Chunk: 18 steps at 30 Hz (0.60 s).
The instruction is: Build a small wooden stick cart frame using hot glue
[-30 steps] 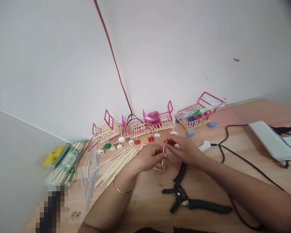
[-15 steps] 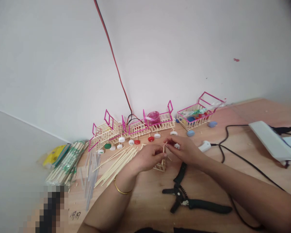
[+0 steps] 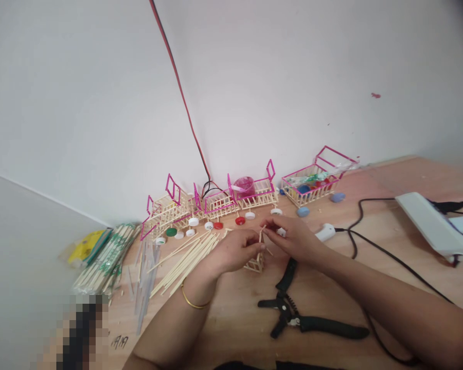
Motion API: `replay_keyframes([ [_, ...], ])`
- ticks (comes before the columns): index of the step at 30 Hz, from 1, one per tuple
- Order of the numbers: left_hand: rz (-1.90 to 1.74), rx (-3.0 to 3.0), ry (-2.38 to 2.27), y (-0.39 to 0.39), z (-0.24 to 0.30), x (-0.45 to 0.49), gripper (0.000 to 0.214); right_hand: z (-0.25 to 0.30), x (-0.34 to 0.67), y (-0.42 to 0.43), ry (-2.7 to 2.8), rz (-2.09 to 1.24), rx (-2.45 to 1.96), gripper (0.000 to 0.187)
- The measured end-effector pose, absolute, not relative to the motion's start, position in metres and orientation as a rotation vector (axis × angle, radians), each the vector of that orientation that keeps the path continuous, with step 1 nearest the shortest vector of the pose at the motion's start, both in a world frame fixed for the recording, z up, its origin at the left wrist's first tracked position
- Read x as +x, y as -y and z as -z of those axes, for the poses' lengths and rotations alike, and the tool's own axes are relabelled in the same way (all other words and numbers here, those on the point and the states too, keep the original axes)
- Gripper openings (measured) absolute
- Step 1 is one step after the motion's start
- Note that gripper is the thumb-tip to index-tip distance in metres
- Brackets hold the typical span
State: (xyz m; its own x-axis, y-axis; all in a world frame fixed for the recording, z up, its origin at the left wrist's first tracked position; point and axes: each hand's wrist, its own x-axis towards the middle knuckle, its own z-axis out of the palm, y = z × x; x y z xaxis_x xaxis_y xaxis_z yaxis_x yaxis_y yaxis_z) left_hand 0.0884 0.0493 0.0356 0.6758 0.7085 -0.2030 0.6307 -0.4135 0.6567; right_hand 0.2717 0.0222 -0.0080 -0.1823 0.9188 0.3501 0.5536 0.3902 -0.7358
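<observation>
The left hand (image 3: 237, 249) grips a small wooden frame (image 3: 256, 265) on a table (image 3: 231, 329), masking its long axis; the right hand (image 3: 293, 236) pinches a short stick (image 3: 261, 236), nearly upright, tip leaning right. Pliers (image 3: 284, 309) lie nearer; wheeled baskets (image 3: 220, 205) line the wall (image 3: 270, 92) behind.

Soft lt, dk top-R corner

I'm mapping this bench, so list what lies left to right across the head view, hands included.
Green-printed clear packet of wooden sticks, translucent grey plastic rods, loose pale wooden sticks, left hand, right hand, white plastic corded tool, white rectangular box.
</observation>
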Motion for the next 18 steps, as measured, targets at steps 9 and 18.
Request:
replay_keyframes([
  [9,-0.154,2.135,-0.996,-0.0499,-0.0319,0.0874,0.027,0.0049,0.2717,-0.0213,1.871,-0.572,-1.253,0.012],
  [18,-0.149,2.149,-1.011,-0.0493,-0.0338,0.0881,0.025,0.0074,0.2720,-0.0215,1.867,-0.572,-1.233,0.011],
])
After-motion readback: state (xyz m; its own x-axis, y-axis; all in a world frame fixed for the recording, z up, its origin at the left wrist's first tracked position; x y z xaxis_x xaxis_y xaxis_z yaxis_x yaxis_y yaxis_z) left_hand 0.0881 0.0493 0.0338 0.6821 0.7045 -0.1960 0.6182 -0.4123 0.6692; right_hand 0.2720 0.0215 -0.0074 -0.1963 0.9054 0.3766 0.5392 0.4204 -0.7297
